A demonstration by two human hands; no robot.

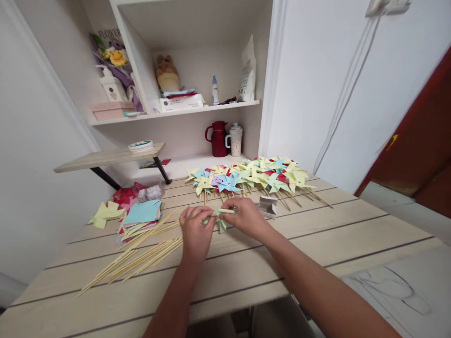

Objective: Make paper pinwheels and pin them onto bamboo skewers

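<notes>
Slatted wooden table point(317, 234), folded green paper point(220, 217)

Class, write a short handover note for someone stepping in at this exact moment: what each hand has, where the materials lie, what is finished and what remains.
Left hand and right hand: both pinch one light green paper pinwheel just above the table.
Done: a row of finished pinwheels on sticks lies at the far side.
Left: loose wooden skewers and a stack of paper squares at the left, unused. A small white box sits beside the right hand.
</notes>
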